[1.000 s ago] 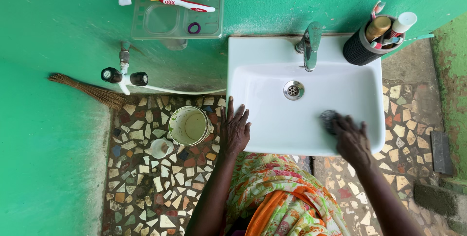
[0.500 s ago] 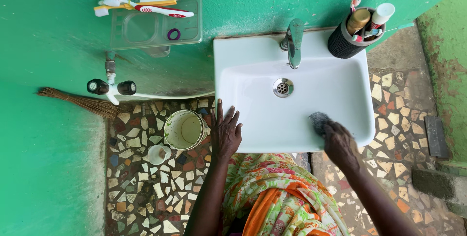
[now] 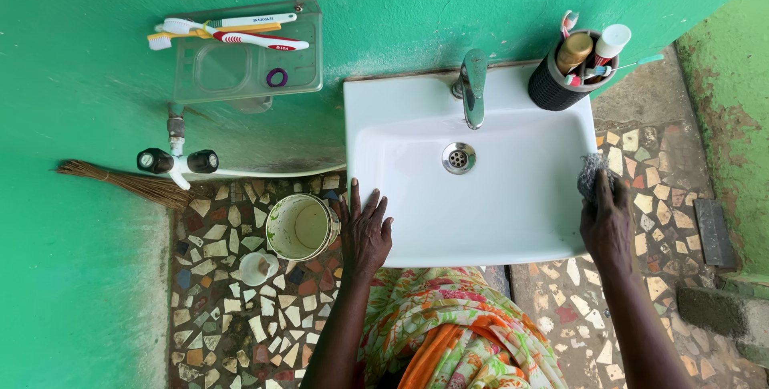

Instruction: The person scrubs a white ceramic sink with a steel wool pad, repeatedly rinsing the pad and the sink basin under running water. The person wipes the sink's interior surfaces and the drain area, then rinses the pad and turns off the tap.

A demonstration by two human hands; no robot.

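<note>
A white wall-mounted sink with a metal tap and a round drain is below me. My left hand lies flat with fingers spread on the sink's front left rim. My right hand presses a grey steel scouring pad against the sink's right rim, fingers closed over it.
A dark cup with toothbrushes and tubes stands on the sink's back right corner. A clear wall shelf carries toothbrushes. On the mosaic floor sit a white bucket and a small cup; a broom and a wall valve are to the left.
My right hand has carried the scouring pad from the basin's front right inside up onto the right rim. My left hand has stayed on the front left rim. The camera view shifted slightly.
</note>
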